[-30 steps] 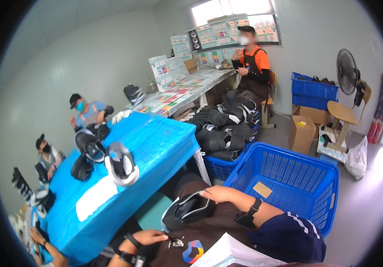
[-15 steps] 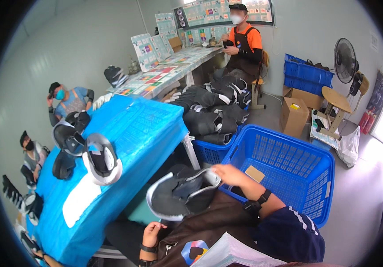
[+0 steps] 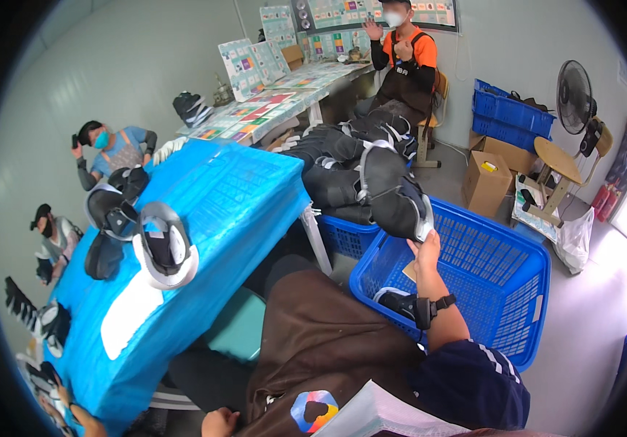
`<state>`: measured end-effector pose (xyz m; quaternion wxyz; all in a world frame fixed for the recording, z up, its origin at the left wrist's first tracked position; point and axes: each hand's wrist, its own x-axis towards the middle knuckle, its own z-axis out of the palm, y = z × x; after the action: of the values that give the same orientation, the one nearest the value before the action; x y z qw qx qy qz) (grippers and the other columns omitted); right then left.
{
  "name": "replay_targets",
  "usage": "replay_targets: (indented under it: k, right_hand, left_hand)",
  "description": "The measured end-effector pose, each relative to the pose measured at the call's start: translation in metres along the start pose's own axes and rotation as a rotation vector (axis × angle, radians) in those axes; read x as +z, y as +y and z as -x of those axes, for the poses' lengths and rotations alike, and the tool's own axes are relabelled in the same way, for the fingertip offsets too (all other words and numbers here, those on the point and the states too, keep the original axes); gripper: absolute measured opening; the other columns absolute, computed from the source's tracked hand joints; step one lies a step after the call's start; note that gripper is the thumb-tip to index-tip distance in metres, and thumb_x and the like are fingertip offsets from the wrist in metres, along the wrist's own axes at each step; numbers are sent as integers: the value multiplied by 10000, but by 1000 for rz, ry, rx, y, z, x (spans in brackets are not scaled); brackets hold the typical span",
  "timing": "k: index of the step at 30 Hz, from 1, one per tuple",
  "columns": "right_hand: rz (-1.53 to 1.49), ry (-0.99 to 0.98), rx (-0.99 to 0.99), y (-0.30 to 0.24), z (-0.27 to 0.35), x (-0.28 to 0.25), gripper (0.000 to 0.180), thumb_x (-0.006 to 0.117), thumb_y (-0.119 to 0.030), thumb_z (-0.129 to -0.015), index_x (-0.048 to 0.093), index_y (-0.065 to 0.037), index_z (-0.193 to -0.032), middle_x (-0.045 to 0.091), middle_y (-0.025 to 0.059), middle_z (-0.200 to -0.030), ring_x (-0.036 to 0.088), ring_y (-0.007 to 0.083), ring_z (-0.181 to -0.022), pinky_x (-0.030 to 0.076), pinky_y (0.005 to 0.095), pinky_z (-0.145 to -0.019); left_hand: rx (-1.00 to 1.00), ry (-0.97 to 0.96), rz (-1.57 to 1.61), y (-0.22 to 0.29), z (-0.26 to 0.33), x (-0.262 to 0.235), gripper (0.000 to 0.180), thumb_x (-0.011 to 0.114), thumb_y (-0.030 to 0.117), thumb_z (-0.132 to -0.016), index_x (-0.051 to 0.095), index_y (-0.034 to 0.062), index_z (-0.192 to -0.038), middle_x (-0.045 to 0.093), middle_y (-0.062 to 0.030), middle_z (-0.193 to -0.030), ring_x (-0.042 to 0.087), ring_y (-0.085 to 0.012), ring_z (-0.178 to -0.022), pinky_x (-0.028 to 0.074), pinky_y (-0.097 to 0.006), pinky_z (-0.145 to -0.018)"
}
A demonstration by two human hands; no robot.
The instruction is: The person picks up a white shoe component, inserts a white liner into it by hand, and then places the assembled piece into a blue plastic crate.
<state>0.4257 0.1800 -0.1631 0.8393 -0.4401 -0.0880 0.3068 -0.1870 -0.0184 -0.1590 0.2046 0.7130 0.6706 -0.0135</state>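
My right hand [image 3: 425, 253] grips a dark shoe upper [image 3: 393, 197] with a pale edge by its white-lined end. The upper hangs over the far left part of a blue plastic basket [image 3: 459, 211], in front of a pile of dark shoe uppers [image 3: 328, 178]. Another dark shoe piece with white trim [image 3: 395, 300] lies inside the basket, partly behind my wrist. Low in the view, my left hand [image 3: 219, 422] rests near my lap with curled fingers; whatever they hold, if anything, is hidden.
To the left stands a blue-covered table [image 3: 219, 211] with several shoe pieces and a white sheet [image 3: 133, 317]. Two people sit beyond it, and another person in orange [image 3: 422, 54] sits at the back. A fan [image 3: 575, 95] and chair [image 3: 561, 160] are at the right.
My right hand has carried the shoe upper from my lap up and away over the basket. My left hand has dropped down toward the lower edge. The person in orange has raised both hands.
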Motion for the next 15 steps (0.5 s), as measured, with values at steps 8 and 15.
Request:
replay_targets:
  k: [8, 15]
  right_hand:
    - [14, 497, -114, 52, -44, -85, 359, 311, -320, -922, 364, -97, -1198, 399, 125, -1188, 475, 310, -1000, 520, 406, -673]
    - [73, 747, -147, 66, -35, -141, 342, 298, -305, -925, 388, -73, -1160, 417, 123, -1166, 484, 281, -977, 520, 387, -688]
  left_hand:
    - [-59, -286, 692, 48, 30, -49, 238, 532, 273, -822, 623, 70, -737, 602, -28, -719, 542, -112, -627, 417, -276, -561]
    - [146, -174, 1181, 25, -45, -61, 77, 548, 86, -807, 541, 14, -833, 589, -84, -782, 561, -171, -729, 453, -282, -658]
